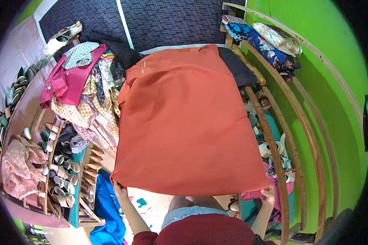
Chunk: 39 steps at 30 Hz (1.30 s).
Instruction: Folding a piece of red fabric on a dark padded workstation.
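A large orange-red cloth [188,126] stretches out in front of me, its far part lying over a raised surface whose top it hides. The near left corner is pinched in my left hand [119,191]. At the near right corner, my right hand [268,195] is closed on the edge. Between the two hands the near edge hangs in a shallow curve above my lap. Soft folds run along the cloth's left side and across its upper part. Dark fabric [235,67] shows from under its far right corner.
Patterned garments and a maroon garment [86,81] are heaped on the left. A shoe rack [65,179] stands beside them, with blue fabric [108,212] on the floor nearby. Wooden rails [298,122] run along the right before a green wall; folded floral cloths [274,45] lie on top.
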Tool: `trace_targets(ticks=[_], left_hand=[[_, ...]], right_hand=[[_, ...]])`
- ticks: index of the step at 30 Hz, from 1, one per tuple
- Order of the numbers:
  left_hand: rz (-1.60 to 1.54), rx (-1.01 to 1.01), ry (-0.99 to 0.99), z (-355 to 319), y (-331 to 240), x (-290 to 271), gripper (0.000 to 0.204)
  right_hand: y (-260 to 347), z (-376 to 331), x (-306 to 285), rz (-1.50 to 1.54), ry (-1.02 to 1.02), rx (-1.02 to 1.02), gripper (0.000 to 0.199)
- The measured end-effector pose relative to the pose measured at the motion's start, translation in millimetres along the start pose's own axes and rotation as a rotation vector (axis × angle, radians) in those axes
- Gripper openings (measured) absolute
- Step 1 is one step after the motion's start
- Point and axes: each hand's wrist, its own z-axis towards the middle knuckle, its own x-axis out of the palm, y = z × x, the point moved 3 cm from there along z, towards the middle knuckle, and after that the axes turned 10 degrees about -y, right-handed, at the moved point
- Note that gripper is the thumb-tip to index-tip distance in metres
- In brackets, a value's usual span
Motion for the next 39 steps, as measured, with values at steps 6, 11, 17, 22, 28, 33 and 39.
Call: trace_targets(ticks=[6, 11, 17, 22, 28, 33, 39], left_hand=[[0.064, 0.004, 0.204, 6.3, -6.5, -7.1, 0.029], [0.422, 0.006, 0.487, -3.4, -24.3, -3.0, 0.034], [0.689, -0.134, 0.388, -0.2, -43.9, -33.9, 0.034], [0.846, -0.291, 0.449, -1.2, -48.0, -55.5, 0.032], [0.594, 0.045, 0.371, 12.1, -26.6, -63.7, 0.026], [-0.051, 0.203, 0.078, 22.6, 18.4, -69.6, 0.051], [-0.162, -0.231, 0.44, -98.2, 147.0, 46.2, 0.07]], right_hand=[[-14.8, 1.7, 50.0, -0.419, -0.078, 0.135, 0.03], [-35.3, 11.7, 41.1, -0.614, -0.078, 0.218, 0.032], [-23.1, 5.1, 19.7, -0.334, -0.155, 0.193, 0.038], [-33.2, 3.2, 18.3, -0.558, -0.315, 0.509, 0.028], [-5.0, 10.7, 48.7, -0.206, -0.322, 0.254, 0.025], [19.1, 12.2, 45.3, -0.035, -0.456, -0.022, 0.031], [62.8, 10.7, 86.6, 0.237, -0.409, -0.164, 0.05]])
